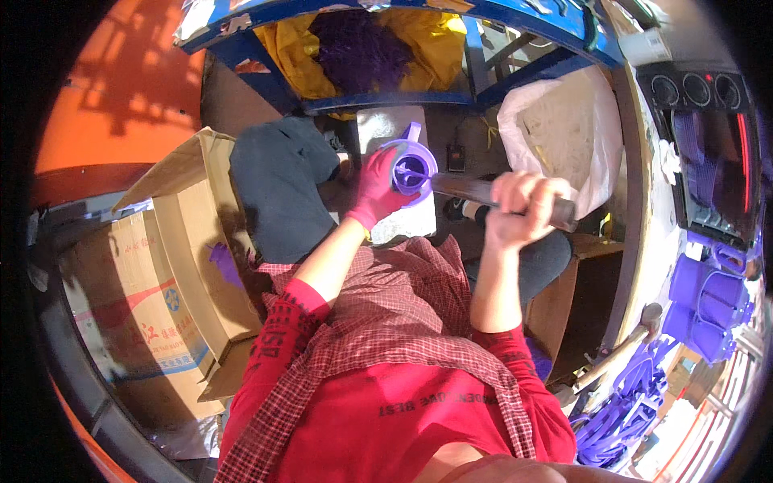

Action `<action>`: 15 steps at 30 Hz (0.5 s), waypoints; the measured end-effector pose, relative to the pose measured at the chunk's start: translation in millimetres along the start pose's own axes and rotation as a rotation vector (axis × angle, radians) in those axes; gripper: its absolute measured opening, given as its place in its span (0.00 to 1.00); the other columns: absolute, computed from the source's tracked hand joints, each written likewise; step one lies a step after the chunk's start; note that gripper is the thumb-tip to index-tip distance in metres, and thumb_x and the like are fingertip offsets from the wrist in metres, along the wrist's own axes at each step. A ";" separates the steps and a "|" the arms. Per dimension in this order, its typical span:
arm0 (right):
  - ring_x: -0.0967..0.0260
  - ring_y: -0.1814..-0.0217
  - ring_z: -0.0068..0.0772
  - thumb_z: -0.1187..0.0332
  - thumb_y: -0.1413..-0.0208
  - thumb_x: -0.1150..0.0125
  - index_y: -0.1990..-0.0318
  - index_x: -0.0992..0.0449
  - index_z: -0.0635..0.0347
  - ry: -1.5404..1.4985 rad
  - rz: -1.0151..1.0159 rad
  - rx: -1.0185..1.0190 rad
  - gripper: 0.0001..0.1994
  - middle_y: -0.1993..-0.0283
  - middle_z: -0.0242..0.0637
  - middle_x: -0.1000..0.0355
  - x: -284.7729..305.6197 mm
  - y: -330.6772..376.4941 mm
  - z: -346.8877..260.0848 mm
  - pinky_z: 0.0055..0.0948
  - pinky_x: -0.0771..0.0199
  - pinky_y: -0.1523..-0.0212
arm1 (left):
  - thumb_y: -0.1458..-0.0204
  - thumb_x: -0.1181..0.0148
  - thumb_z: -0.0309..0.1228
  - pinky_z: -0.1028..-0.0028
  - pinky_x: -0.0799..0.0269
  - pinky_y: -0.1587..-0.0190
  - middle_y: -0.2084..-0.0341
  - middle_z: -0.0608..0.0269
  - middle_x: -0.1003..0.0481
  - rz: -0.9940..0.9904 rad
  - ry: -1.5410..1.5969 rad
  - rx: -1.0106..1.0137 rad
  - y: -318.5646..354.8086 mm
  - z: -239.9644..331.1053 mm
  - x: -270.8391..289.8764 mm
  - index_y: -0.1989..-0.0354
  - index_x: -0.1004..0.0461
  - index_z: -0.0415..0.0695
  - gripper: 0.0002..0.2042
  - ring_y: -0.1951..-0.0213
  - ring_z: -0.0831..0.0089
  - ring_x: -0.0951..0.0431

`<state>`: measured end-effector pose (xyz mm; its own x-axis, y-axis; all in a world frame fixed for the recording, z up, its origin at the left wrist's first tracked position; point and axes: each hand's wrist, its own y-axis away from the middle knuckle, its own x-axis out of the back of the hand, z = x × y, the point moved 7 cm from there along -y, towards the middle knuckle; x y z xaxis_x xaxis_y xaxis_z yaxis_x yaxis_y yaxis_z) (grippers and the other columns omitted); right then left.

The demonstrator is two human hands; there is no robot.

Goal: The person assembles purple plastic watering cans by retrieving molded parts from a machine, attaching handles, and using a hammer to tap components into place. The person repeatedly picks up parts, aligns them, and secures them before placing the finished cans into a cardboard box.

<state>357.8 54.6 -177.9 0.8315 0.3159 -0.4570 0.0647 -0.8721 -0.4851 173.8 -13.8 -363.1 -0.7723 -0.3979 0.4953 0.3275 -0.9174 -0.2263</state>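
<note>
My left hand (pixel 377 189), in a pink glove, is closed round the side of a purple plastic cup-shaped piece (pixel 427 154) with a tab sticking out at its far side. The piece is held over a pale flat block (pixel 386 125) between my knees, its opening facing up. My bare right hand (pixel 525 209) is wrapped round a long dark-handled tool (pixel 465 187), blurred by motion. That tool points left, and its end reaches the rim of the purple piece. Its exact kind cannot be made out.
An open cardboard box (pixel 185 249) stands at my left, another box (pixel 555 310) at my right. Ahead are a blue metal frame (pixel 386 102) with a yellow sack (pixel 286 52) and a white sack (pixel 592 121). Purple parts (pixel 704 306) and a machine panel (pixel 713 153) line the right.
</note>
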 end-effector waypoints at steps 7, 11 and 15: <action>0.48 0.88 0.23 0.75 0.40 0.44 0.68 0.39 0.56 0.070 -0.088 -0.123 0.09 0.84 0.31 0.43 -39.1 10.1 71.8 0.27 0.42 0.86 | 0.76 0.20 0.44 0.55 0.38 0.36 0.42 0.51 0.32 0.109 -0.087 -0.159 10.1 -6.8 -4.5 0.37 0.38 0.45 0.51 0.40 0.49 0.32; 0.37 0.84 0.23 0.83 0.44 0.43 0.65 0.37 0.59 -0.283 -0.106 -0.095 0.10 0.79 0.34 0.36 -48.2 -2.9 68.1 0.25 0.35 0.84 | 0.77 0.20 0.48 0.54 0.40 0.36 0.41 0.51 0.33 0.013 -0.103 0.032 8.7 -23.9 -14.6 0.35 0.42 0.45 0.55 0.39 0.49 0.35; 0.40 0.86 0.21 0.81 0.42 0.41 0.69 0.37 0.58 0.088 -0.003 -0.500 0.11 0.80 0.30 0.37 -30.7 -2.1 106.0 0.25 0.40 0.85 | 0.80 0.20 0.50 0.53 0.40 0.36 0.42 0.52 0.32 -0.083 -0.110 0.138 2.1 -28.5 -19.8 0.37 0.37 0.45 0.53 0.41 0.49 0.33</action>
<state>273.6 86.3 -241.8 0.8728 0.3049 -0.3811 0.3057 -0.9502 -0.0602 174.3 -7.5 -397.3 -0.7384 -0.3127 0.5975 0.3422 -0.9372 -0.0676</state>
